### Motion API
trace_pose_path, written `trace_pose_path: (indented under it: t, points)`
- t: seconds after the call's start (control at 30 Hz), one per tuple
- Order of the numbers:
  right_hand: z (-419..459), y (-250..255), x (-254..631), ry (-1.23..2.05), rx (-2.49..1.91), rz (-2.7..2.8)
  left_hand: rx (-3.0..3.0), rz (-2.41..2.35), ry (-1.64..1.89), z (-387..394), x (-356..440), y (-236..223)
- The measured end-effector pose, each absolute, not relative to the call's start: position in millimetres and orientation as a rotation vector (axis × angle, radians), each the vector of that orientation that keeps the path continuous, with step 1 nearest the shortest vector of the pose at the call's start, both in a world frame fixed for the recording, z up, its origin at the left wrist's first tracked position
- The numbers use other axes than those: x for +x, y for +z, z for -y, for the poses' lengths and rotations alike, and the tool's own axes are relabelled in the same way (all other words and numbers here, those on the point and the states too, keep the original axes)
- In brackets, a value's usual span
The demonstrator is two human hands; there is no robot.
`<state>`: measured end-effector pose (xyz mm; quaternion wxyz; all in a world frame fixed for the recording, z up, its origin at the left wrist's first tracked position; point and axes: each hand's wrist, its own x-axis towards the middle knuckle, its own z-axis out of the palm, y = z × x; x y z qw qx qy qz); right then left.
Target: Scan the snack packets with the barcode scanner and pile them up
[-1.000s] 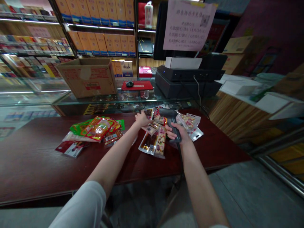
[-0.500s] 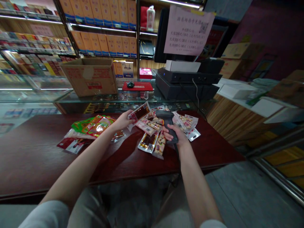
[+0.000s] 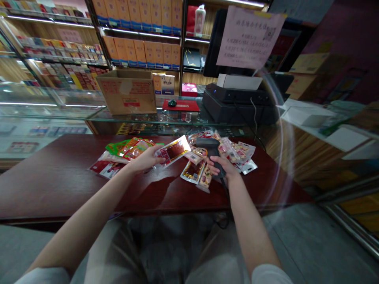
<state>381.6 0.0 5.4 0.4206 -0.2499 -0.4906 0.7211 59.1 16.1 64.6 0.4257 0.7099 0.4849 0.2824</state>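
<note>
My left hand (image 3: pixel 148 159) is closed on the near-left end of a snack packet (image 3: pixel 177 150) with a dark window and shiny silver-gold foil. The packet is held above the table, tilted, its far end toward the scanner. In my right hand (image 3: pixel 222 165) is a black barcode scanner (image 3: pixel 208 145), its head pointing left toward the packet and its cable hanging down. Under and around the scanner lie several snack packets, among them a gold foil packet (image 3: pixel 192 172) and a nougat-like bar in clear wrap (image 3: pixel 205 179). Green and orange snack bags (image 3: pixel 133 149) lie left of my left hand.
The dark red table (image 3: pixel 71 173) spans the front. Behind it, a glass counter carries a cardboard box (image 3: pixel 127 92), a mouse (image 3: pixel 172 103) on a red mat (image 3: pixel 189 105), and a black till unit (image 3: pixel 237 104) below a monitor with a pink notice (image 3: pixel 250 37). Stocked shelves stand beyond.
The packet in my left hand has turned flatter and come slightly nearer, its foil now catching bright light. The whole view has shifted, so the scene sits farther right. My right hand keeps the scanner.
</note>
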Motion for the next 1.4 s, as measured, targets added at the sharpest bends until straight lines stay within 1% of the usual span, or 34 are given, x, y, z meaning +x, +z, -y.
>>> trace_pose_path:
  t: [0.17, 0.23, 0.33, 0.4, 0.5, 0.57, 0.63, 0.7, 0.77, 0.83, 0.9, 0.97, 1.07, 1.17, 1.27, 1.4]
  points:
    - [-1.5, 2.6, 384.2, 1.843, -0.621, 1.232, 1.818, -1.246, 0.694, -13.3, 57.3, 64.0]
    - [-1.7, 2.2, 384.6, 1.845, -0.605, 1.223, 1.881, -1.352, 0.675, -15.0, 45.7, 65.5]
    - [-1.7, 2.8, 385.2, 1.835, -0.576, 1.196, 1.967, -1.752, 0.6, -21.1, 15.3, 70.9]
    - [-1.4, 3.9, 385.8, 1.829, -0.57, 1.17, 1.972, -2.082, 0.504, -26.3, -8.8, 73.9]
    - [-0.8, 6.0, 386.7, 1.838, -0.581, 1.156, 1.994, -2.448, 0.308, -31.4, -36.8, 72.8]
    - [-0.7, 7.1, 387.2, 1.814, -0.595, 1.138, 1.997, -2.648, 0.203, -32.1, -42.3, 68.3]
    - [-1.0, 7.8, 387.8, 1.755, -0.612, 1.103, 2.085, -2.752, 0.239, -32.6, -33.8, 62.6]
    - [-1.9, 7.9, 388.8, 1.707, -0.628, 1.068, 2.321, -2.629, 0.411, -35.3, -11.6, 56.7]
    - [-3.2, 7.7, 390.6, 1.696, -0.64, 1.04, 2.618, -2.234, 0.556, -42.1, 20.7, 50.3]
    - [-4.6, 7.2, 393.2, 1.703, -0.652, 1.016, 2.839, -1.753, 0.485, -53.5, 57.8, 42.2]
    - [-5.7, 6.7, 395.9, 1.706, -0.665, 0.997, 2.919, -1.411, 0.365, -68.6, 93.3, 32.1]
    - [-6.7, 6.1, 398.3, 1.711, -0.678, 0.987, 2.897, -1.266, 0.242, -84.9, 121.5, 21.3]
    - [-8.1, 5.2, 400.1, 1.691, -0.689, 0.971, 2.832, -1.23, 0.11, -103.8, 143.2, 8.5]
    - [-8.6, 5.2, 399.7, 1.677, -0.699, 0.97, 2.87, -1.305, 0.108, -108.1, 140.4, 4.7]
    - [-7.0, 6.6, 397.8, 1.701, -0.701, 0.999, 2.963, -1.424, 0.246, -98.9, 122.1, 11.5]
    - [-2.4, 9.1, 392.7, 1.755, -0.706, 1.056, 2.913, -1.715, 0.552, -79.4, 93.0, 30.6]
